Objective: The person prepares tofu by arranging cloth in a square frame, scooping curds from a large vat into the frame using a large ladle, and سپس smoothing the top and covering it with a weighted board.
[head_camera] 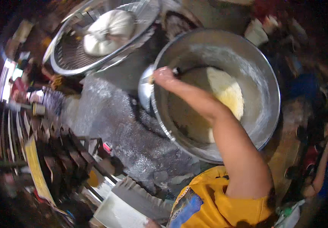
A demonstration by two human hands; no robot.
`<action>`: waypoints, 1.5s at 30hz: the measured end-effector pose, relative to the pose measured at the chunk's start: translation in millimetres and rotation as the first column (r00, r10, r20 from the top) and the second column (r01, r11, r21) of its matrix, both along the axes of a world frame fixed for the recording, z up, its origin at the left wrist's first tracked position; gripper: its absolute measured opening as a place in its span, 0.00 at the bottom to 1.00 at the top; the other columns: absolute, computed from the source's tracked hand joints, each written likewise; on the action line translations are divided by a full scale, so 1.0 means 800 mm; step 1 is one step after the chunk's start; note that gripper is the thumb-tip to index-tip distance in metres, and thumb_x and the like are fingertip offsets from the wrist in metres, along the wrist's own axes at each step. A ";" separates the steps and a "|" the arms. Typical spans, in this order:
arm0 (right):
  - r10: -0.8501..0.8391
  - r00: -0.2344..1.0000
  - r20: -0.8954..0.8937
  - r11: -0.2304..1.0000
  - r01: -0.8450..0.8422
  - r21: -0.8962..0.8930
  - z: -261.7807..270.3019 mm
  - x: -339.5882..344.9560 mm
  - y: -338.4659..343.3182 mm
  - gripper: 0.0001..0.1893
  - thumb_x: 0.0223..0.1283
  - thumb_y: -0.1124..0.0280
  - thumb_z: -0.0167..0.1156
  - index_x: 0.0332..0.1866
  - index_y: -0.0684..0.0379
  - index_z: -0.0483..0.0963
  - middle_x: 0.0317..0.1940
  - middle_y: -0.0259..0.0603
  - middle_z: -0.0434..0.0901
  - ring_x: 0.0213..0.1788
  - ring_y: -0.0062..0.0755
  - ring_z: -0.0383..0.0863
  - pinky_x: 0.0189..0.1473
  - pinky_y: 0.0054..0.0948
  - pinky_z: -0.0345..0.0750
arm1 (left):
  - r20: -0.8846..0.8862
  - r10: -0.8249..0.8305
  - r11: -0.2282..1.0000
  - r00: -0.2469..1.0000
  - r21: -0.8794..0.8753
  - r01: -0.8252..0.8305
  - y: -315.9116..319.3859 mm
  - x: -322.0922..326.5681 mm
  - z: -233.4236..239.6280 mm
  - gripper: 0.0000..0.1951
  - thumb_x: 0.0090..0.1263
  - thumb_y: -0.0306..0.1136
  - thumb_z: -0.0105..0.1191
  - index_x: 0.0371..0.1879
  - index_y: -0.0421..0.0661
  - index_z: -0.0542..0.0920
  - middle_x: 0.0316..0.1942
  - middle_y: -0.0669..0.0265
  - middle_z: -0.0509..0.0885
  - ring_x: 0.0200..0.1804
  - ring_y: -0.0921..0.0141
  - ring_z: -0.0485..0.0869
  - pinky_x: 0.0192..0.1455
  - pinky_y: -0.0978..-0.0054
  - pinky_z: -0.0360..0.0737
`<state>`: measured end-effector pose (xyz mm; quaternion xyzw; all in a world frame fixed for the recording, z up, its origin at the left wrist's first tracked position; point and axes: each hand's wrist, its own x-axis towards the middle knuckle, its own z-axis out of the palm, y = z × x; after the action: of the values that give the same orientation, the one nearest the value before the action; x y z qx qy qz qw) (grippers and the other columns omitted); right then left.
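My right arm, in a yellow sleeve, reaches over a large round metal pot point(266, 71). My right hand point(164, 77) is closed around a short dark-ended handle point(176, 70) at the pot's left rim. What the handle belongs to is blurred. Just outside that rim is a shiny curved metal piece point(144, 91). Inside the pot, pale yellow powdery or doughy stuff point(229, 94) lies on the right side of the bottom, and white residue coats the wall. Only part of my left hand point(152, 224) shows at the bottom edge, by the corner of a white rectangular container point(121, 211); its grip is hidden.
A wide metal basin point(67, 68) with ribbed sides holds a knotted white cloth bundle point(107, 32), upper left. The grey floor point(109, 114) has white dusting. Wooden slats point(61, 154) crowd the lower left. A person's arm point(322, 168) shows at far right.
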<state>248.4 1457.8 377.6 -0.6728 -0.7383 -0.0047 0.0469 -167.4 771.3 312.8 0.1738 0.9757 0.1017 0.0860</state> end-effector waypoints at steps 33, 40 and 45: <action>-0.534 0.769 -0.352 0.665 0.125 -0.736 -0.638 0.246 -0.254 0.16 0.51 0.70 0.53 0.46 0.57 0.78 0.40 0.49 0.81 0.43 0.42 0.82 0.42 0.39 0.78 | -0.180 -0.910 0.350 0.373 0.149 0.925 0.662 0.386 0.045 0.39 0.66 0.31 0.56 0.71 0.39 0.47 0.71 0.48 0.51 0.72 0.52 0.55 0.73 0.56 0.52; -0.471 0.711 -0.522 0.401 -0.355 -0.845 -0.559 0.260 -0.352 0.07 0.52 0.74 0.57 0.29 0.68 0.76 0.17 0.45 0.78 0.23 0.35 0.80 0.24 0.36 0.76 | -0.085 -0.876 0.442 0.474 0.247 0.862 0.678 0.406 0.047 0.40 0.65 0.33 0.57 0.72 0.41 0.48 0.70 0.48 0.53 0.70 0.52 0.57 0.71 0.54 0.57; -0.916 0.280 -0.286 0.198 -0.302 -0.932 -0.434 0.257 -0.406 0.13 0.52 0.76 0.58 0.42 0.71 0.71 0.19 0.44 0.78 0.19 0.31 0.78 0.20 0.33 0.74 | -0.101 -0.834 0.490 0.542 0.315 0.813 0.662 0.390 0.057 0.42 0.62 0.34 0.60 0.71 0.41 0.50 0.68 0.49 0.58 0.66 0.54 0.63 0.65 0.56 0.64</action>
<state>454.2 1133.1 30.5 -0.6088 -0.2072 0.7650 0.0349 144.6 1301.1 358.7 0.6266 0.7390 0.2130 0.1259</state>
